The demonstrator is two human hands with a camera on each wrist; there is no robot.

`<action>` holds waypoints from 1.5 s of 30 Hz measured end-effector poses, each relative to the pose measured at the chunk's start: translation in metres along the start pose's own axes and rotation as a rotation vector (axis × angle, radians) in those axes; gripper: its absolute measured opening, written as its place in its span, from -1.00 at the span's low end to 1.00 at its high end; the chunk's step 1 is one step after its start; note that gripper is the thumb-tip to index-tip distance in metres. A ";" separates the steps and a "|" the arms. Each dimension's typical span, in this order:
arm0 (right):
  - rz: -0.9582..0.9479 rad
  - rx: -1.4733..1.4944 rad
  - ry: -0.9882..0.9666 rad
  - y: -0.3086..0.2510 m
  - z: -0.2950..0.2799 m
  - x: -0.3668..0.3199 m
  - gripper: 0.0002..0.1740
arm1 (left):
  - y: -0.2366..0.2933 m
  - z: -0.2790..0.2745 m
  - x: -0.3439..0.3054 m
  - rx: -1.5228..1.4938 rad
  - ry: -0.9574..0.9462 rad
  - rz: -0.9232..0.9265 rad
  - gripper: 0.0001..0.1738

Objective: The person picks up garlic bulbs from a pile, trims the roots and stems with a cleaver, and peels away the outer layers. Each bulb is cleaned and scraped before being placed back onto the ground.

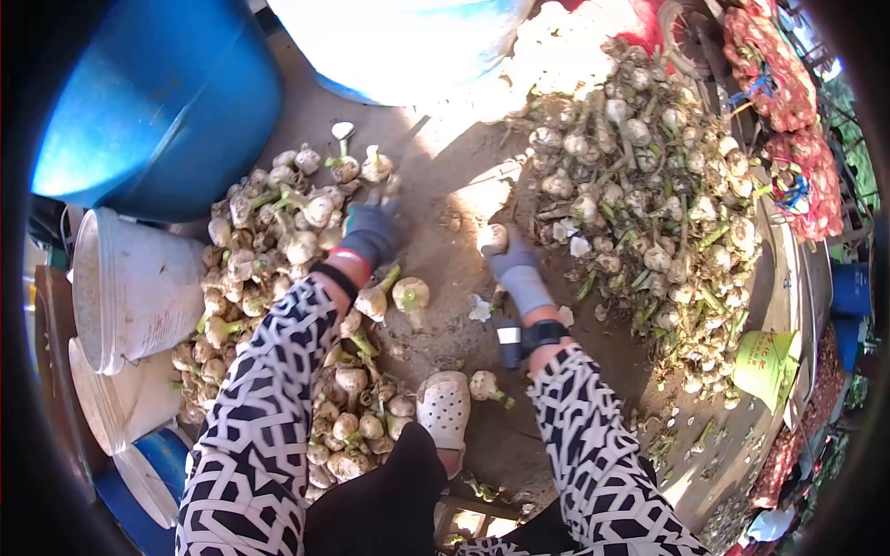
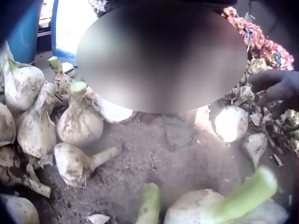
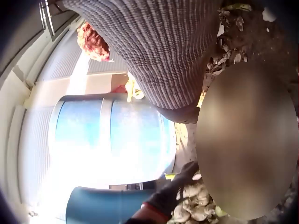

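In the head view, the gloved left hand [image 1: 371, 232] is beside the top edge of the left garlic heap [image 1: 301, 246], its fingers extended near a bulb [image 1: 377, 165]. The gloved right hand [image 1: 521, 271] reaches forward at a pale bulb [image 1: 493, 239], which shows at its fingertips. From the left wrist view, the right hand [image 2: 278, 88] has loosely bent fingers, and a sunlit bulb [image 2: 231, 123] appears on the ground apart from them. The right wrist view shows the dark left glove [image 3: 175, 186] above bulbs [image 3: 198, 207]. Blurred ovals cover part of both wrist views.
A large heap of garlic with stems [image 1: 649, 213] lies on the right. Blue tubs [image 1: 162, 111] and white buckets [image 1: 139, 287] stand at the left. Red net sacks [image 1: 807, 181] and a yellow-green bag [image 1: 765, 366] are at the right. A light clog [image 1: 443, 408] is below the hands.
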State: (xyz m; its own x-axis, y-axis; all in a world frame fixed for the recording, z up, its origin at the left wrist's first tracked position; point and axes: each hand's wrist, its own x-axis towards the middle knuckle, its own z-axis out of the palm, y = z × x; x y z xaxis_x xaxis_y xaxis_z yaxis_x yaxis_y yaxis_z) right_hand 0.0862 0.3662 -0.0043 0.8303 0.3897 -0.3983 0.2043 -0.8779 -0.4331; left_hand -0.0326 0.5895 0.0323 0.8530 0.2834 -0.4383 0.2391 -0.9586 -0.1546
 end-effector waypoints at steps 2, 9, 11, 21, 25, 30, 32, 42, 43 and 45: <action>-0.260 0.020 -0.040 -0.018 0.036 -0.035 -0.43 | -0.002 0.005 -0.042 0.118 -0.005 -0.013 -0.69; -0.428 0.319 -0.707 -0.048 0.016 -0.181 -0.41 | -0.058 0.065 -0.161 -0.030 -0.174 -0.134 -0.59; -0.251 0.087 -0.363 0.008 0.010 -0.172 -0.37 | -0.066 0.100 -0.191 -0.041 -0.220 -0.229 -0.61; 0.175 0.382 -0.080 0.120 0.083 -0.169 -0.58 | -0.077 0.068 -0.223 -0.560 0.316 -0.247 -0.62; 0.074 0.735 -0.407 0.033 0.059 -0.183 -0.59 | -0.075 0.044 -0.212 -0.573 0.566 -0.218 -0.56; -0.661 -0.193 -0.485 -0.060 -0.066 -0.227 -0.46 | 0.024 0.011 -0.175 -0.362 0.607 0.209 -0.40; -0.627 -0.437 -0.543 -0.034 -0.117 -0.214 -0.52 | 0.063 0.033 -0.157 -0.237 0.522 0.303 -0.37; 0.217 -0.484 -0.338 0.240 -0.336 -0.377 -0.52 | 0.109 0.076 -0.162 -0.405 0.031 0.229 -0.62; 0.282 -0.373 -0.263 0.270 -0.327 -0.396 -0.51 | 0.096 0.089 -0.178 -0.411 0.077 0.202 -0.64; 0.382 -0.185 -0.183 0.321 -0.290 -0.421 -0.50 | 0.075 0.089 -0.205 -0.321 -0.154 -0.043 -0.62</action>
State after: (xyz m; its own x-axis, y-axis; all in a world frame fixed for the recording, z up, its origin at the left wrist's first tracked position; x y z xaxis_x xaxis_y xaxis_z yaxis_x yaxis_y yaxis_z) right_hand -0.0473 -0.1601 0.2587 0.7621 0.0568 -0.6450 0.0041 -0.9966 -0.0829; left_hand -0.2311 0.4619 0.0319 0.7649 0.3011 -0.5694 0.4279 -0.8983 0.0998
